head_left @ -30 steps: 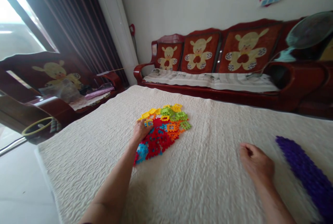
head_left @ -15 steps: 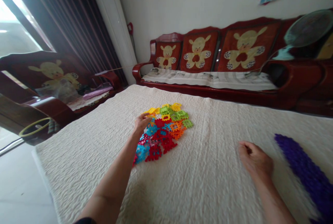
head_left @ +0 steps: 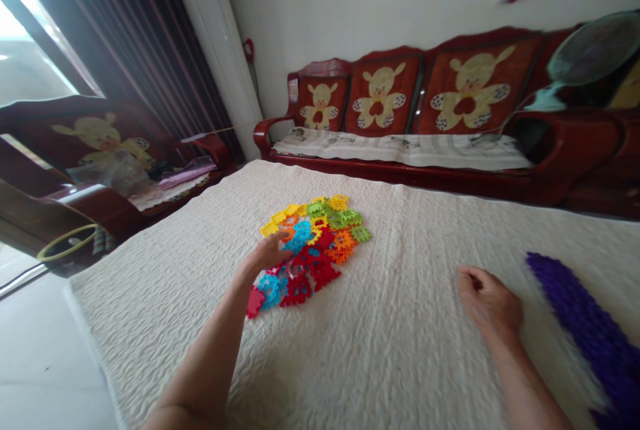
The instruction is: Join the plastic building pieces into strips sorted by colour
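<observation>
A pile of toothed plastic building pieces in red, blue, yellow, green and orange lies on the cream quilted cover [head_left: 390, 323]. My left hand [head_left: 267, 253] is at the pile's left side, its thumb and fingers closed about the edge of a blue building piece [head_left: 299, 237]. Just beyond the fingers are yellow pieces [head_left: 284, 214]; red pieces [head_left: 320, 271] lie nearer to me. Off to the right, my right hand [head_left: 493, 303] rests on the cover in a loose fist, with nothing visible in it. A purple bumpy strip [head_left: 583, 317] lies beside it.
A wooden sofa [head_left: 400, 170] with bear cushions stands behind the covered surface. On the left are a wooden armchair [head_left: 95, 207] holding bags and a bin with a yellow rim [head_left: 65, 243]. A fan [head_left: 595, 50] stands at the back right.
My left hand has come back toward me from the yellow pieces to the blue ones. Blue pieces now sit farther up and right over the pile. My right hand has stayed nearly still.
</observation>
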The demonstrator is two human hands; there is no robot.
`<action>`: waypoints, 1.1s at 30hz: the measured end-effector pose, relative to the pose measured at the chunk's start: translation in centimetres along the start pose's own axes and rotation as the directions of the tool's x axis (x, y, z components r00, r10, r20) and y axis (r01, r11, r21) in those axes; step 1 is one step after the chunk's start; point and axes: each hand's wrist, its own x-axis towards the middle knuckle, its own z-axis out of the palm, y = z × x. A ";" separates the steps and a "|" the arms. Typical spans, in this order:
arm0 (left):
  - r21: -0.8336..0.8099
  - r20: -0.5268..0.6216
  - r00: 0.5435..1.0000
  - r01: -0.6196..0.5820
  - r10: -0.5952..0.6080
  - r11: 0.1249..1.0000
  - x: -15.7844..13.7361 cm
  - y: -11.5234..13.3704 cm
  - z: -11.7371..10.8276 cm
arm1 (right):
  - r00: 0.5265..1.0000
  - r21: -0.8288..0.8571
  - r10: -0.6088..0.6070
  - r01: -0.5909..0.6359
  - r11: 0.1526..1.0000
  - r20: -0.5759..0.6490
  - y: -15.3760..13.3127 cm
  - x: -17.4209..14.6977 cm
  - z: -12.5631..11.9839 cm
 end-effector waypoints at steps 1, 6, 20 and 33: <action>0.033 0.022 1.000 -0.009 0.008 0.999 -0.4 -0.1 0.2 | 1.000 0.000 -0.007 0.007 1.000 -0.006 0.0 0.0 0.0; 0.113 0.052 0.993 -0.116 0.111 0.987 -0.4 0.8 1.6 | 0.999 0.000 -0.032 0.032 1.000 -0.024 0.2 0.0 0.2; -0.456 -0.094 0.994 0.004 -0.053 0.890 2.2 3.5 3.9 | 0.997 0.013 -0.061 0.062 0.998 -0.056 0.1 -0.2 0.2; -0.364 -0.119 0.993 -0.039 -0.005 0.931 6.0 8.8 3.7 | 0.997 0.015 -0.059 0.060 0.998 -0.044 -0.1 -0.4 0.0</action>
